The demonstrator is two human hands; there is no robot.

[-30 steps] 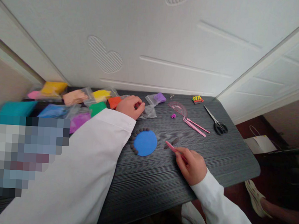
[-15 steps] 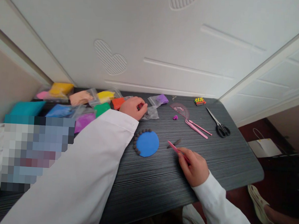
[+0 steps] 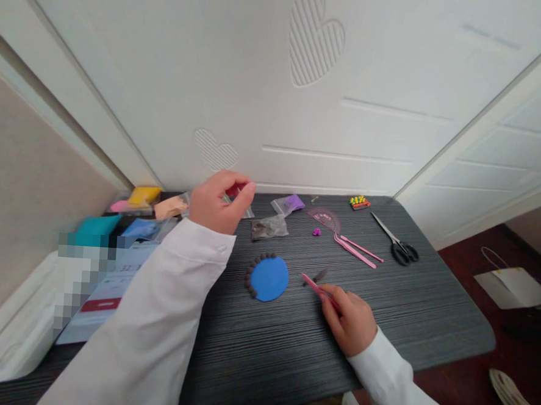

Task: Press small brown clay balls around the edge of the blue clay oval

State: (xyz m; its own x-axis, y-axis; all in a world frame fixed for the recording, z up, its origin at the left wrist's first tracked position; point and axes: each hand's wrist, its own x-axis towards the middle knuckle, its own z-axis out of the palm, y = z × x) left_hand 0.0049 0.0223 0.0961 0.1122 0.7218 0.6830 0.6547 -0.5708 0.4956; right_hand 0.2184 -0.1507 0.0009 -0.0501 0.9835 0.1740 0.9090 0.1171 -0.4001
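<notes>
My left hand [image 3: 218, 202] is lifted above the back of the dark table [image 3: 289, 344], fingers pinched on a clear plastic bag with red clay [image 3: 240, 196] in it. My right hand [image 3: 349, 320] rests on the table, closed round a pink clay tool [image 3: 317, 284] whose tip points left. Beside that tip lies a small dark clay strip [image 3: 320, 275]. A flat blue clay disc [image 3: 269, 277] lies between my hands, with several small dark balls along its left rim. A clear bag of dark clay [image 3: 269, 227] lies behind the disc.
Bags of coloured clay [image 3: 144, 204] crowd the back left corner. A purple clay bag [image 3: 289, 203], a pink protractor [image 3: 325, 218], pink tweezers [image 3: 357, 249], black scissors [image 3: 396, 242] and a small colourful piece [image 3: 358, 202] lie at the back right. A white box [image 3: 33, 328] sits at left.
My left hand has risen off the table with the red clay bag. The camera has tilted up, showing more of the white door. My right hand has kept still.
</notes>
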